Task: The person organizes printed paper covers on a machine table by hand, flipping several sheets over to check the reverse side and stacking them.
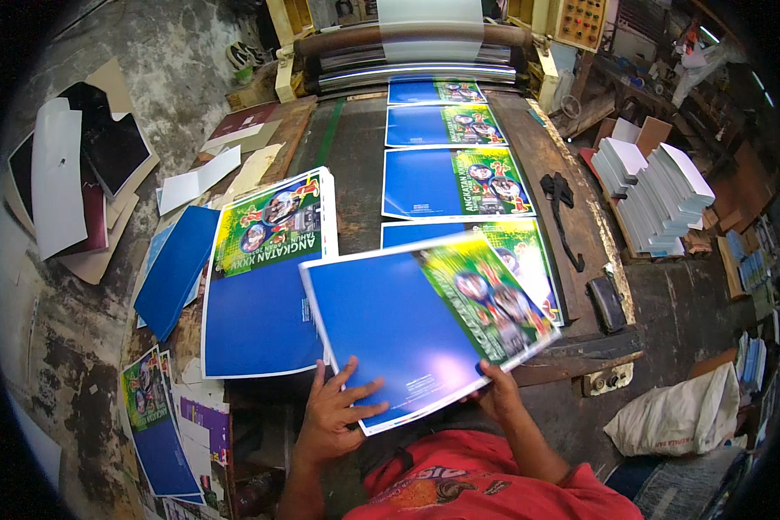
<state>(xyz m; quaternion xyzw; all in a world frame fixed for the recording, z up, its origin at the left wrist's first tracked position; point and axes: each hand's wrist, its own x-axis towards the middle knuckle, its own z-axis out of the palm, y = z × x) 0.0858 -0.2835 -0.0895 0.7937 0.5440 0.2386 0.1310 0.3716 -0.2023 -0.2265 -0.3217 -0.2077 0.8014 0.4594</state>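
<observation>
A large printed sheet (390, 316), blue with a green photo panel, hangs tilted in front of me, its right side smeared by motion. My right hand (501, 394) grips its lower edge, thumb on top and the fingers hidden underneath. Against the lower left corner lies my left hand (340, 407), fingers spread over the sheet's surface. Partly covered behind it is another printed sheet (529, 238) on the machine bed. Farther up the bed, a line of similar sheets (425, 182) runs toward the rollers (416, 74). Just left stands a stack of the same prints (260, 321).
Blue folded sheets (175, 273) and loose papers lie left of the stack. A black strap (562, 217) and a dark oblong object (605, 303) rest along the bed's right side. Beyond are stacks of white paper (659, 186) and a pale sack (676, 412).
</observation>
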